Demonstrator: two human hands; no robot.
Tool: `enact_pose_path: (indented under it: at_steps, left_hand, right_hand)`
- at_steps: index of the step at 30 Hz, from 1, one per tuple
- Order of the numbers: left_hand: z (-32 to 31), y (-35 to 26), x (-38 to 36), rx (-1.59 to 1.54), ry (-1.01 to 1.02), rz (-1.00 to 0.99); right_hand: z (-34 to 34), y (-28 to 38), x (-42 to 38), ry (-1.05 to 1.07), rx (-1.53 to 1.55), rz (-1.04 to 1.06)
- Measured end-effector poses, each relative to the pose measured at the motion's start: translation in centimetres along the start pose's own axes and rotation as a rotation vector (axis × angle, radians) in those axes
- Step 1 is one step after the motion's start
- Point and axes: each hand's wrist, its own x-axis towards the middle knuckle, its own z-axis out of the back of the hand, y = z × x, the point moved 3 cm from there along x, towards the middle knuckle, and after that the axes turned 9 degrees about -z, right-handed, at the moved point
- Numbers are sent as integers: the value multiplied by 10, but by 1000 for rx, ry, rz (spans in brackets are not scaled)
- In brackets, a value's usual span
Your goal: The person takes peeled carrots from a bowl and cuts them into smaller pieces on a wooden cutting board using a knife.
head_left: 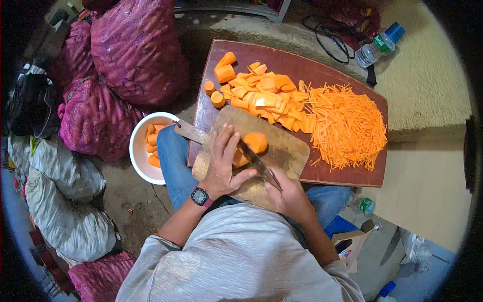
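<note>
Now the right hand (291, 196) is closed tight on a knife (257, 163). The left hand (219, 163) has its thumb and fingers apart, with a carrot piece (240, 159) between them, by the blade. A round carrot chunk (256, 142) sits past the knife on the wooden board (289, 151). Farther out, carrot slices (271, 98) and thin strips (349, 126) lie heaped on the red table (322, 175).

Worn matt wooden cutting board (216, 163), glossy reddish-brown tabletop (370, 103), smooth white bowl (137, 151), rough concrete ledge (251, 32)
</note>
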Motion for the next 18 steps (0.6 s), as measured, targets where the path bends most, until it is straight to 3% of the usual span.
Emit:
enact_pose_path:
  at_steps: [5, 7, 11, 13, 18]
  left_hand:
    - [11, -11, 13, 100, 38, -27]
    - [5, -17, 23, 197, 109, -54]
    - [-19, -23, 47, 363, 273, -79]
    - [-26, -17, 54, 392, 356, 2]
    - [-20, -8, 59, 222, 324, 95]
  right_hand:
    - [18, -11, -47, -105, 52, -89]
    - [23, -14, -60, -330, 141, 10]
    - [27, -24, -55, -302, 203, -215]
    - [21, -33, -49, -317, 213, -202]
    - [10, -36, -40, -282, 309, -141]
